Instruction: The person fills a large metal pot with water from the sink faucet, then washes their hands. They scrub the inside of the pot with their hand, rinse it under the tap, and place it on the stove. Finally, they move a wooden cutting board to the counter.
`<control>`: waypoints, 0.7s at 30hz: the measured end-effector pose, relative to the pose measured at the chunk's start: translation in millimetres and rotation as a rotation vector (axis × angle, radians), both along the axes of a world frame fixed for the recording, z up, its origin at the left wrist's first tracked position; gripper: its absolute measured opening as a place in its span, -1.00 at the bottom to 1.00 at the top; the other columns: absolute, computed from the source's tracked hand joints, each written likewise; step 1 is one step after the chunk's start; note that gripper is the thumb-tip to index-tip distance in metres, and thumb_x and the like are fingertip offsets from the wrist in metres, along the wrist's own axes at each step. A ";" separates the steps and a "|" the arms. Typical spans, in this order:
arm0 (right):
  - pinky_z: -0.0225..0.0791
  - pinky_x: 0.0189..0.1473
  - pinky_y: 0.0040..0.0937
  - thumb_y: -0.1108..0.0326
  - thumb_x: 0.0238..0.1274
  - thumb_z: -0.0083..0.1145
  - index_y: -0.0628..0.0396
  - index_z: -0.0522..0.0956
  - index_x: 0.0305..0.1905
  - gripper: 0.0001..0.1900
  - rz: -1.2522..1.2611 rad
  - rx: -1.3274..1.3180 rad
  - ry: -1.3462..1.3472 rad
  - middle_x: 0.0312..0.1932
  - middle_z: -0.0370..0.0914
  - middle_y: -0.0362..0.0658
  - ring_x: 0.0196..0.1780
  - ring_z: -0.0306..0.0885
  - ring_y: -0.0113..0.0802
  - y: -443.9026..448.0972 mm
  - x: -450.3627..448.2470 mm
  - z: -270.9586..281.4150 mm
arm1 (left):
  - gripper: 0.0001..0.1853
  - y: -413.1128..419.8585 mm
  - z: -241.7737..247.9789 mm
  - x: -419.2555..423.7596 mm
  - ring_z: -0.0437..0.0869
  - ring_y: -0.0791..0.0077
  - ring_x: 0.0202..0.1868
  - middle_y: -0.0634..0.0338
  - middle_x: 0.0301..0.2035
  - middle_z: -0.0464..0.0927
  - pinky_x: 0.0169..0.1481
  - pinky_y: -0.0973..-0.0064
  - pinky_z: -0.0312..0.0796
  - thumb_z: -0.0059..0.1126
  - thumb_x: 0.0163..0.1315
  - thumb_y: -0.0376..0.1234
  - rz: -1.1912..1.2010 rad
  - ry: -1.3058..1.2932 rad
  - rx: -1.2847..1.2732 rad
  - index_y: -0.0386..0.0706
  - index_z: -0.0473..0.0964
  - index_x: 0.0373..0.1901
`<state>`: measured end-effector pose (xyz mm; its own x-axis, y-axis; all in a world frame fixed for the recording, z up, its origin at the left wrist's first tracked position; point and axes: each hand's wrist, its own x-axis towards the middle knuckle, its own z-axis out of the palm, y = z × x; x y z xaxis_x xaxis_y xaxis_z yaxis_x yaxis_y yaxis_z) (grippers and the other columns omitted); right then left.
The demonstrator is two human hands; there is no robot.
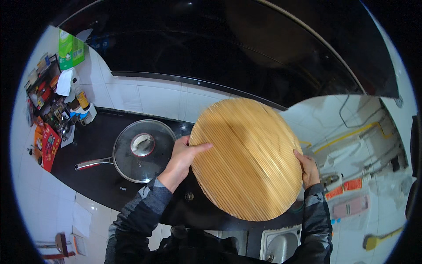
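Note:
A large round wooden lid [247, 161], ribbed like thin slats laid side by side, is held up in front of me over the black countertop. My left hand [181, 158] grips its left edge, thumb lying across the face. On the opposite edge, my right hand [306, 166] holds it with the thumb in front; the other fingers are mostly hidden behind. Left of the lid, a frying pan [94, 163] with a metal handle stands on the cooktop under a glass lid [141, 166]. The board-like disc hides whatever lies behind it.
A black range hood [197, 43] overhangs the counter [92, 138]. Bottles, including an oil bottle [82, 99], and a red packet [51, 145] crowd the left corner. A steel sink [282, 246] sits at lower right. A yellow pipe [346, 137] runs along the right wall.

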<state>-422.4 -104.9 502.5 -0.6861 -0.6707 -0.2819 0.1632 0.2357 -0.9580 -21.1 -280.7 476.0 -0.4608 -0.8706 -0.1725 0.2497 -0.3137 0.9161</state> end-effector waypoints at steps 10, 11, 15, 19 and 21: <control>0.52 -0.26 -0.35 0.24 0.09 0.45 0.50 0.55 -0.17 -0.54 0.036 0.067 0.011 -0.22 0.65 0.10 -0.29 0.67 -0.23 -51.3 -40.5 -52.2 | -0.60 -21.6 -41.7 -29.7 0.71 0.36 -0.19 0.01 -0.19 0.67 -0.03 0.45 0.53 0.44 0.08 -0.42 0.077 -0.055 0.082 -0.41 0.54 -0.08; 0.52 -0.26 -0.35 0.24 0.10 0.45 0.50 0.55 -0.15 -0.54 0.028 0.061 -0.028 -0.22 0.65 0.11 -0.29 0.67 -0.23 -52.6 -40.6 -55.5 | -0.59 -22.5 -44.3 -31.5 0.71 0.34 -0.18 -0.01 -0.17 0.67 -0.01 0.44 0.53 0.43 0.08 -0.43 0.076 -0.061 0.088 -0.42 0.53 -0.06; 0.53 -0.25 -0.34 0.23 0.14 0.42 0.48 0.54 -0.07 -0.52 0.053 0.083 -0.100 -0.19 0.66 0.10 -0.27 0.68 -0.22 -55.2 -41.4 -62.4 | -0.59 -24.6 -52.8 -37.9 0.71 0.32 -0.17 -0.02 -0.17 0.67 0.00 0.43 0.53 0.42 0.08 -0.43 0.062 -0.131 0.095 -0.43 0.52 -0.06; 0.54 -0.22 -0.33 0.24 0.17 0.39 0.48 0.53 -0.01 -0.52 0.100 0.098 -0.081 -0.16 0.66 0.09 -0.25 0.68 -0.21 -60.1 -42.0 -66.3 | -0.60 -26.1 -57.2 -37.9 0.71 0.37 -0.19 0.04 -0.19 0.67 -0.05 0.45 0.54 0.44 0.06 -0.43 0.093 -0.097 0.135 -0.41 0.55 -0.08; 0.54 -0.21 -0.33 0.25 0.18 0.38 0.48 0.52 0.00 -0.52 0.106 0.087 -0.083 -0.16 0.66 0.09 -0.25 0.68 -0.20 -62.0 -39.9 -69.2 | -0.60 -26.4 -58.3 -35.2 0.71 0.37 -0.19 0.04 -0.19 0.67 -0.05 0.44 0.55 0.44 0.07 -0.43 0.086 -0.067 0.149 -0.40 0.55 -0.07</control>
